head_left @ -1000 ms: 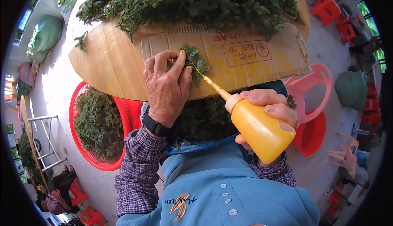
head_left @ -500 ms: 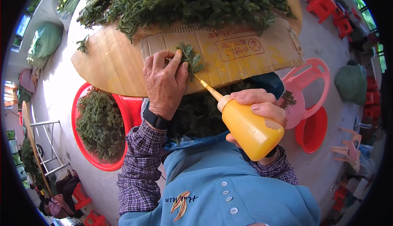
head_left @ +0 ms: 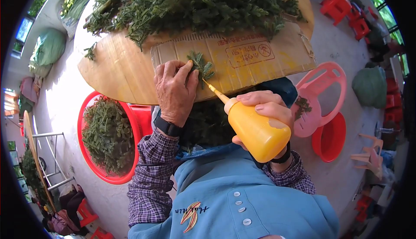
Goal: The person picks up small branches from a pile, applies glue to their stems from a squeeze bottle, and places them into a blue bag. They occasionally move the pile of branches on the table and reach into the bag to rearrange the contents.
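Observation:
A small evergreen sprig (head_left: 201, 67) lies on the flat cardboard sheet (head_left: 173, 50), near its front edge. My left hand (head_left: 175, 87) pinches the sprig's left side between thumb and forefinger. Wrapped in my right hand (head_left: 271, 105) is a yellow squeeze bottle (head_left: 259, 130), tilted with its narrow nozzle up and to the left. The nozzle's tip meets or nearly meets the sprig's lower stem; exact contact is too small to tell. Yellow smears mark the cardboard and my left fingertip.
A large heap of evergreen sprigs (head_left: 203, 5) covers the far part of the round wooden table (head_left: 112, 72). Left below stands a red basket (head_left: 104, 179) of sprigs. At right are a pink plastic chair (head_left: 318, 92) and a red tub (head_left: 330, 139).
The bottle has shifted slightly left, and its nozzle tip is nearer the sprig's stem. My left hand keeps its pinch. The whole view has shifted slightly.

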Demonstrator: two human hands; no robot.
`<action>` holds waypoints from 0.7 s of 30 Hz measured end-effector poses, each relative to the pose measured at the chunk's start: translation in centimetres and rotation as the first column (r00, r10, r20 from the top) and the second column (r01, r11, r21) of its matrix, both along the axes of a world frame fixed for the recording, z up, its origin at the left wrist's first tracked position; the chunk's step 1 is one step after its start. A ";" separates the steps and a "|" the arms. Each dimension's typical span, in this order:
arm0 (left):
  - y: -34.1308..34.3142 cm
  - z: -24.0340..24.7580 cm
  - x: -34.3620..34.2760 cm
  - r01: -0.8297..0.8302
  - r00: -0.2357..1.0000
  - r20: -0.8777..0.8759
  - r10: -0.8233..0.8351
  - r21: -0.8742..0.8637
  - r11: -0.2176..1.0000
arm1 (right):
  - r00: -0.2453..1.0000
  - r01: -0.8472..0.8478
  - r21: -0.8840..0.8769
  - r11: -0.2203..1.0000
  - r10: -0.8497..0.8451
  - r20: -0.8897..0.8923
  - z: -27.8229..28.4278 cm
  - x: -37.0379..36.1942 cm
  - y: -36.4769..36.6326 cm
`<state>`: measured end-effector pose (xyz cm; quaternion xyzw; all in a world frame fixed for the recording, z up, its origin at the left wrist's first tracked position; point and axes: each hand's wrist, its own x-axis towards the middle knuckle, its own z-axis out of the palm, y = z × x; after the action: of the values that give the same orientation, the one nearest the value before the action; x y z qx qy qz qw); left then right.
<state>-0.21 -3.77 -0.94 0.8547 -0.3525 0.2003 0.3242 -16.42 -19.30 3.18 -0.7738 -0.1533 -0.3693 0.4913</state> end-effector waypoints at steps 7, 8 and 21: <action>0.2 0.1 0.3 -0.003 1.000 0.001 0.003 -0.014 1.000 | 1.000 -0.019 -0.001 1.000 0.019 -0.014 1.0 -0.8 -0.7; 0.4 0.4 0.1 0.014 1.000 -0.027 -0.015 -0.042 0.999 | 1.000 -0.023 0.028 0.999 0.023 -0.002 1.3 -1.2 -1.0; 1.7 8.5 5.0 0.212 0.973 -0.073 -0.218 -0.086 0.973 | 0.972 0.214 0.184 0.959 -0.227 0.053 0.8 -4.4 -6.0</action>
<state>4.77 -2.07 7.54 0.8056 -0.4214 0.1424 0.3913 -20.79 -25.30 4.01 -0.7253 -0.0505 -0.4621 0.5078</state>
